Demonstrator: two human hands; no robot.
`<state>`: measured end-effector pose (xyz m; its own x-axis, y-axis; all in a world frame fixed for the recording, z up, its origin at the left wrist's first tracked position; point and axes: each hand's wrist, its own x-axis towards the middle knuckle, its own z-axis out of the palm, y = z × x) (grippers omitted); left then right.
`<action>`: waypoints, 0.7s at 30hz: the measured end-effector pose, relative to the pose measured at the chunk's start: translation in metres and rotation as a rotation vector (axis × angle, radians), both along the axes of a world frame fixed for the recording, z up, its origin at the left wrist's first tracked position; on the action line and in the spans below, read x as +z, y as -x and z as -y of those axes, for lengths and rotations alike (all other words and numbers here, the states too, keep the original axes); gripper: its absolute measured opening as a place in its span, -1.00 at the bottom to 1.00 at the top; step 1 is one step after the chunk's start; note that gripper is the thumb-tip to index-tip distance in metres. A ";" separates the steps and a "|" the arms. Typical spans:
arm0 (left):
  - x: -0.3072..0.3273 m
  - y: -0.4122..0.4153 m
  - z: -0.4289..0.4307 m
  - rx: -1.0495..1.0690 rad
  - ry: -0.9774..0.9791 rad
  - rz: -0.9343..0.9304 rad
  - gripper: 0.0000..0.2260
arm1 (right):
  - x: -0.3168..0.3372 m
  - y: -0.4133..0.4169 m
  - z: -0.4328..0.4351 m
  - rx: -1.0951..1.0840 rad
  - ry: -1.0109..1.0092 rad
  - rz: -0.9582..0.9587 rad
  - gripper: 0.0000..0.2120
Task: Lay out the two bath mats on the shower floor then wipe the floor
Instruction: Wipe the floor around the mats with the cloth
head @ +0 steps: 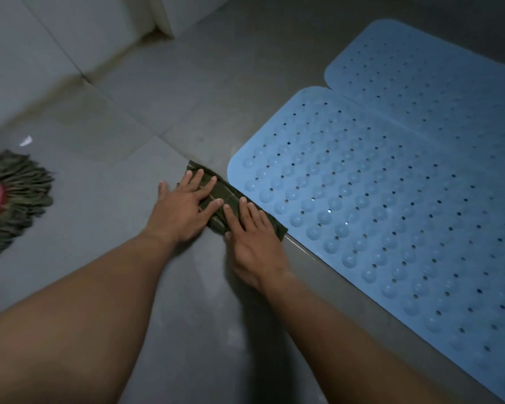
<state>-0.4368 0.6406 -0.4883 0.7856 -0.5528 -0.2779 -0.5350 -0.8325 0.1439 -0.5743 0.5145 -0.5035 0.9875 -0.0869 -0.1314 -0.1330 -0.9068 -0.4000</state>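
Two blue perforated bath mats lie flat side by side on the grey tiled floor point(134, 118): the near mat point(391, 217) fills the right half of the view, and the far mat point(438, 80) lies beyond it with its edge meeting the near one. A dark green folded cloth point(231, 199) lies on the floor along the near mat's left edge. My left hand point(184, 205) presses flat on the cloth's far part with fingers straight. My right hand point(254, 243) presses flat on its near part, fingers spread.
A mop head point(15, 199) with dark green strands and a red cap lies on the floor at the left edge. White wall tiles point(27, 39) rise at the top left, with a door frame corner point(164, 24) beside them.
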 end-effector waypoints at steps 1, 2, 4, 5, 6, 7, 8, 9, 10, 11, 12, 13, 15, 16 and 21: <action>-0.001 -0.012 -0.002 -0.001 -0.012 0.002 -0.44 | 0.001 -0.012 -0.002 0.001 -0.010 -0.024 -0.47; -0.002 -0.023 -0.004 -0.001 -0.023 0.003 -0.43 | 0.003 -0.022 -0.005 0.008 -0.009 -0.052 -0.46; -0.003 -0.042 -0.007 -0.002 -0.050 0.006 -0.43 | 0.004 -0.040 -0.010 0.018 -0.001 -0.063 -0.42; -0.004 -0.054 -0.009 -0.001 -0.064 0.004 -0.44 | 0.004 -0.049 -0.014 0.014 -0.003 -0.055 -0.42; -0.004 -0.065 -0.010 -0.002 -0.080 -0.001 -0.44 | 0.004 -0.059 -0.019 0.008 -0.004 -0.050 -0.43; -0.003 -0.077 -0.010 -0.004 -0.098 -0.011 -0.44 | 0.003 -0.069 -0.023 0.004 -0.007 -0.050 -0.44; -0.002 -0.089 -0.009 -0.007 -0.117 -0.026 -0.44 | 0.002 -0.079 -0.027 -0.004 -0.017 -0.055 -0.45; 0.000 -0.101 -0.007 -0.014 -0.136 -0.049 -0.44 | 0.002 -0.088 -0.033 -0.013 -0.028 -0.062 -0.45; 0.003 -0.113 -0.005 -0.028 -0.160 -0.070 -0.44 | 0.003 -0.097 -0.038 -0.026 -0.037 -0.065 -0.44; 0.006 -0.124 -0.003 -0.049 -0.191 -0.082 -0.43 | 0.006 -0.105 -0.042 -0.044 -0.053 -0.063 -0.43; 0.009 -0.135 -0.001 -0.070 -0.224 -0.085 -0.43 | 0.009 -0.114 -0.046 -0.064 -0.076 -0.065 -0.42; 0.012 -0.148 0.001 -0.089 -0.254 -0.083 -0.43 | 0.011 -0.124 -0.048 -0.079 -0.103 -0.071 -0.41; 0.013 -0.170 0.006 -0.117 -0.308 -0.078 -0.43 | 0.013 -0.145 -0.045 -0.099 -0.176 -0.088 -0.40; 0.014 -0.178 0.009 -0.126 -0.335 -0.081 -0.43 | 0.013 -0.155 -0.041 -0.109 -0.223 -0.102 -0.40; 0.013 -0.208 0.017 -0.116 -0.379 -0.093 -0.46 | 0.008 -0.194 -0.015 -0.044 -0.331 -0.230 -0.43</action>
